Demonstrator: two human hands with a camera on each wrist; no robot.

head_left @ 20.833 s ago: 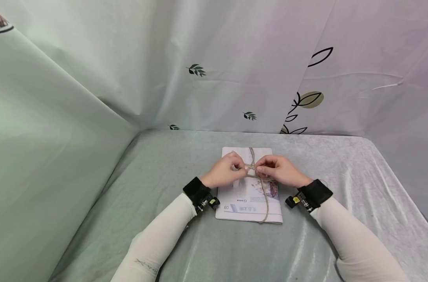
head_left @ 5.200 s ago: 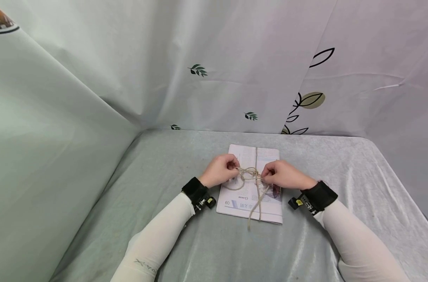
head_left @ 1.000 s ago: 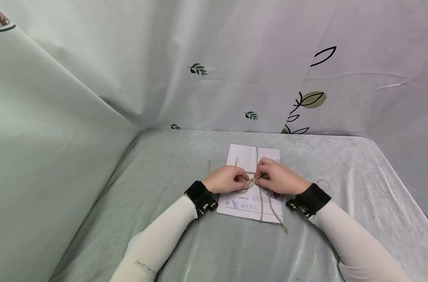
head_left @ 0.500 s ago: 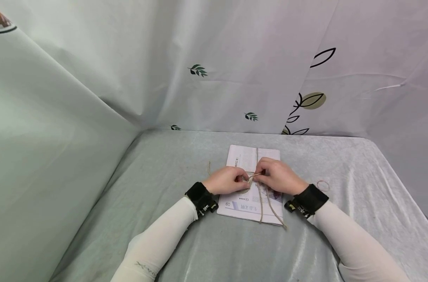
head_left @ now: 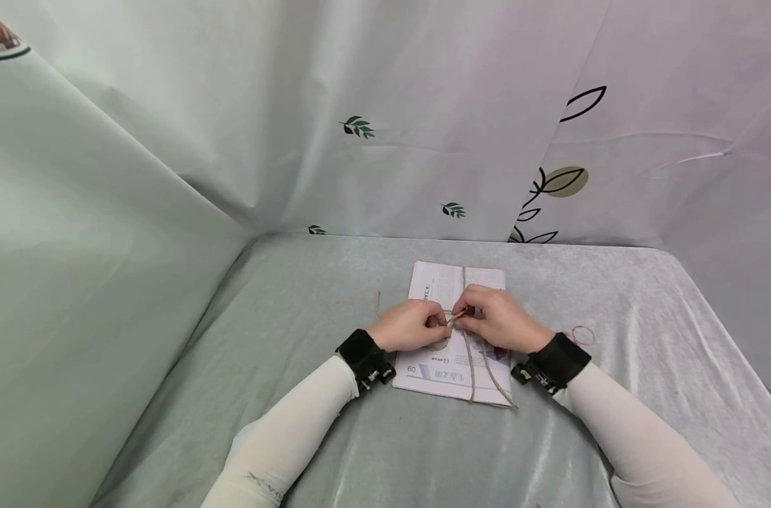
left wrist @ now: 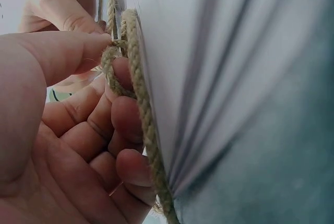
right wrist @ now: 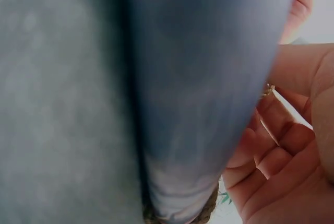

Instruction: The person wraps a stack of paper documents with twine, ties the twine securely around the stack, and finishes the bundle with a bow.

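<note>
A folded newspaper bundle (head_left: pixel 417 379) lies on the table, with brown twine (head_left: pixel 472 374) running lengthwise and crosswise over it. Over the crossing, my left hand (head_left: pixel 412 324) pinches a small twine loop between thumb and fingers; the left wrist view shows this twine loop (left wrist: pixel 109 67) close up. Just to its right, my right hand (head_left: pixel 501 319) pinches another piece of twine near the knot, which the fingers mostly hide. In the right wrist view the right hand (right wrist: pixel 282 172) is partly covered by the bundle's blurred edge. One loose twine end (head_left: pixel 514 406) hangs past the bundle's lower right corner.
A second twine end (head_left: pixel 378 302) sticks out beyond my left hand. On the grey cloth-covered table (head_left: pixel 309 296) a thin reddish ring (head_left: pixel 582 335) lies right of the right wrist. White patterned curtains (head_left: pixel 398 169) enclose the back and sides.
Over five seconds ago a twine loop lay spread out between the hands; now both hands are closer together at the knot. In the last second the right hand has shifted slightly left.
</note>
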